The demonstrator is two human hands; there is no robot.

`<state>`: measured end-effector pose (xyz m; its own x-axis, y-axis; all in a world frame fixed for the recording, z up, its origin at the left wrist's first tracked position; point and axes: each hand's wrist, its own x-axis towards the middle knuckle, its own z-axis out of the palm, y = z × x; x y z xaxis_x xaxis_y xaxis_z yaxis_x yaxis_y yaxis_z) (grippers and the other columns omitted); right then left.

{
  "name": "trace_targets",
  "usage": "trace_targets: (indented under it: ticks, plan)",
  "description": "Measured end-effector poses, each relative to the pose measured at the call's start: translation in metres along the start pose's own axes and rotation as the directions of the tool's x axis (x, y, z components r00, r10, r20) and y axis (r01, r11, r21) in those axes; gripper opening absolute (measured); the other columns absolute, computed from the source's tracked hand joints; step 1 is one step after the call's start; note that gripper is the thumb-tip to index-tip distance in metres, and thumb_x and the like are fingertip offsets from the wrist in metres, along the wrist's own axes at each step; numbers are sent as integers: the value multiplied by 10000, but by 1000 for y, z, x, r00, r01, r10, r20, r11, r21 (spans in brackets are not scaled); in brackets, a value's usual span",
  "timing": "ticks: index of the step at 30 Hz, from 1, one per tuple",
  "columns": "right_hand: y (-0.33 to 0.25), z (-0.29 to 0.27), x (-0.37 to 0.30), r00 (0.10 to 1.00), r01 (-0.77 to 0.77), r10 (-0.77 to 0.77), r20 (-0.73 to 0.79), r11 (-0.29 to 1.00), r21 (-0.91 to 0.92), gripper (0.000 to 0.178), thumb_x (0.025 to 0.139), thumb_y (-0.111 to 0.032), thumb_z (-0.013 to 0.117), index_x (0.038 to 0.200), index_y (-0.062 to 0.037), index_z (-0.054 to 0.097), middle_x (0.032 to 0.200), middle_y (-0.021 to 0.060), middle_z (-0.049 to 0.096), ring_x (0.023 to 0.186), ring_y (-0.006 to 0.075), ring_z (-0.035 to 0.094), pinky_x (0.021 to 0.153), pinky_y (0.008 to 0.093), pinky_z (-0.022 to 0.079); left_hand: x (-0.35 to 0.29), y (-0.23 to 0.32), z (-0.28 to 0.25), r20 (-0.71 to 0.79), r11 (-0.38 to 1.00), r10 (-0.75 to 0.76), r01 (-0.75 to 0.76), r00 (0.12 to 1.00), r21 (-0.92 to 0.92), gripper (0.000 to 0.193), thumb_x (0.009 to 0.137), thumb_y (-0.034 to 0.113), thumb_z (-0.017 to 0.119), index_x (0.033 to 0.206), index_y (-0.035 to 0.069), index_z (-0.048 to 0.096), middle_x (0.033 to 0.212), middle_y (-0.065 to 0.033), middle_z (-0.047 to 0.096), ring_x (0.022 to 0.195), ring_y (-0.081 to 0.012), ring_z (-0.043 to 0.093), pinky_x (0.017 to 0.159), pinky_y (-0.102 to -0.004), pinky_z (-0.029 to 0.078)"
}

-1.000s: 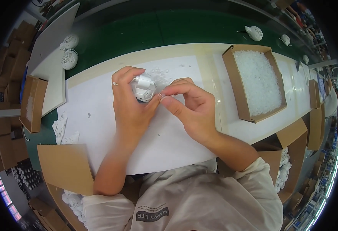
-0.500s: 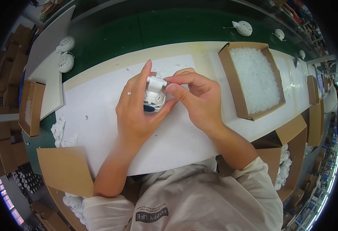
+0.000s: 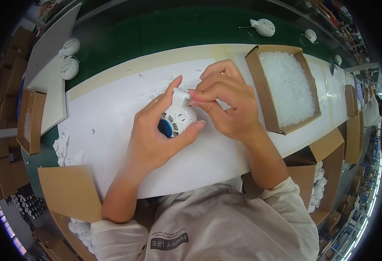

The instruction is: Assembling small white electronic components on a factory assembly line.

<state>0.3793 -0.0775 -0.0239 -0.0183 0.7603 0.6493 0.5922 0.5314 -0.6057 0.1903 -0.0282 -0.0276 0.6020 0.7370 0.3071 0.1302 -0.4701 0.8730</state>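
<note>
Housing (image 3: 185,116), white | left fingers (image 3: 169,92) wrapped round it | right fingers (image 3: 210,92) at its neck (image 3: 181,96), grip unclear

Both forearms (image 3: 267,161) angle inward from bent elbows. The left hand (image 3: 149,135) curves in a grip, forefinger raised, thumb spread; the right hand (image 3: 234,104) pinches thumb and forefinger together.

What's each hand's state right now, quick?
Left hand: holding the round white plastic housing with a dark blue disc.
Right hand: closed in a pinch at the housing's white tubular end; any small part gripped cannot be told.
</note>
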Motion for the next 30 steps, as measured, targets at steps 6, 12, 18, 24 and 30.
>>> trace_targets:
  ticks: [6, 12, 18, 24, 30]
  plan:
    - [-1, -1, 1, 998, 13, -1, 55, 978, -208, 143, 702, -5, 808, 788, -58, 705, 780, 43, 677, 926, 271, 599, 796, 351, 451, -3, 18, 7, 2, 954, -117, 112, 993, 278, 708, 744, 197, 816, 1370, 12, 540, 992, -101, 638, 823, -252, 648, 697, -337, 538]
    - [-9, 0, -2, 997, -64, 71, 31, 982, -178, 136, 717, -21, 809, 787, -50, 695, 790, 45, 676, 916, 244, 605, 790, 343, 457, -5, 26, 3, -37, 868, 26, -4, 999, 497, 661, 748, 198, 800, 1354, 72, 570, 995, -71, 633, 822, -250, 641, 672, -353, 534]
    - [-10, -1, -1, 989, -149, 147, -29, 983, -104, 117, 801, -59, 757, 894, -36, 690, 767, 51, 657, 873, 250, 604, 752, 336, 467, 10, 40, -22, 11, 803, 51, -48, 999, 594, 666, 726, 116, 821, 1348, 83, 583, 1147, -82, 662, 971, -233, 650, 829, -325, 532]
    - [-17, -55, 0, 512, -525, 670, 538, 739, -422, 185, 834, -112, 726, 993, -57, 650, 724, 68, 636, 770, 257, 627, 681, 347, 477, 15, 65, -136, 12, 750, 198, -160, 980, 642, 594, 875, 138, 752, 1423, 87, 528, 1397, -91, 578, 1187, -212, 603, 976, -327, 499]
    - [-41, -34, -16, 447, -236, 557, 700, 828, -509, 216, 788, -91, 743, 967, -81, 624, 748, 89, 662, 766, 287, 658, 668, 383, 484, -140, 84, -232, -241, 589, -363, 422, 900, 690, 623, 824, -40, 677, 1418, 25, 498, 1380, -125, 563, 1215, -213, 547, 1049, -322, 405]
